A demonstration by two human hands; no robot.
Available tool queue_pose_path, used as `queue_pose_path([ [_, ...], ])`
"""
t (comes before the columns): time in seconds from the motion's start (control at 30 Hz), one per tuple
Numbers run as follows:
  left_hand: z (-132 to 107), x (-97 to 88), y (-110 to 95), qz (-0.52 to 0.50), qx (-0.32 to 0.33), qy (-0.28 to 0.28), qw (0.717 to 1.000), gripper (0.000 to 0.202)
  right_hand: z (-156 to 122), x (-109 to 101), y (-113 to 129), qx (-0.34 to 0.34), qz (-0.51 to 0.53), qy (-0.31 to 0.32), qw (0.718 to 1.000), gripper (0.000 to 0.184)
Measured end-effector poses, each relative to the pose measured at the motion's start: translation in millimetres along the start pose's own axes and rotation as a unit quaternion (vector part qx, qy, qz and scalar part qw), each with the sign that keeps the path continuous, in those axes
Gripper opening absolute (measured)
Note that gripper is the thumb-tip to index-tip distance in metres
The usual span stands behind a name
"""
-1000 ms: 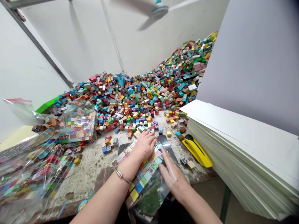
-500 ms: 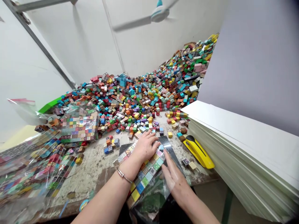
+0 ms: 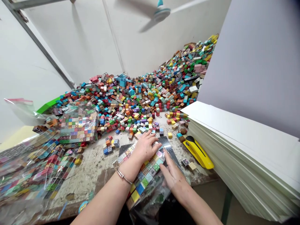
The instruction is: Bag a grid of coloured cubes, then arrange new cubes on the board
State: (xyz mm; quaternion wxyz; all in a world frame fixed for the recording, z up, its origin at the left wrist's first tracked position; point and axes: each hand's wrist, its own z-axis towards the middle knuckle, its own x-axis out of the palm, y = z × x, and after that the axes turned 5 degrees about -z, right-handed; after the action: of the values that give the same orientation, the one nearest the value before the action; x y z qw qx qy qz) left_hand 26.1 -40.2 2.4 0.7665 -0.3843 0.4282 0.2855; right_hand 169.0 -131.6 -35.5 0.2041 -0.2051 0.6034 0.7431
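At six o'clock we have a flat slab of multicoloured printed cubes (image 3: 147,174) with clear plastic film (image 3: 151,203), partly over a black flat plate (image 3: 169,144). Our left hand (image 3: 145,148) lies loosely spread on top; our right hand (image 3: 173,178) touches the three-o'clock edge, though glare hides whether it pinches film. We seem to be steadying the wrapped rows; the next move likely calls for even pressure.

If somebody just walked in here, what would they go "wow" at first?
Probably the huge heap of colourful blocks across the back of the table. Next, the two hands in front: the left hand lies on a flat pack of blocks, the right hand at its right edge. Then the bright yellow cutter, beside the stack of white sheets on the right.
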Motion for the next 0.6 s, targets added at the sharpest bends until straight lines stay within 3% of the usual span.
queue_pose_path([
  [0.17, 0, 1.0, 0, -0.001, -0.001, -0.001, 1.0, 0.027, -19, -3, 5, 0.063, 0.041, 0.041, 0.996, 0.057],
  [0.4, 1, -0.2, -2, 0.002, 0.006, -0.001, 1.0, 0.026, -20, -10, 13, 0.044, 0.048, 0.119, 0.991, 0.056],
  [0.5, 1, -0.7, -2, 0.004, 0.01, -0.002, 1.0, 0.025, -33, -25, 18, 0.039, 0.039, 0.131, 0.99, 0.056],
  [0.6, 0, 0.0, -1, 0.0, 0.013, -0.001, 1.0, 0.025, -54, -56, 18, 0.044, 0.06, 0.159, 0.985, 0.048],
])
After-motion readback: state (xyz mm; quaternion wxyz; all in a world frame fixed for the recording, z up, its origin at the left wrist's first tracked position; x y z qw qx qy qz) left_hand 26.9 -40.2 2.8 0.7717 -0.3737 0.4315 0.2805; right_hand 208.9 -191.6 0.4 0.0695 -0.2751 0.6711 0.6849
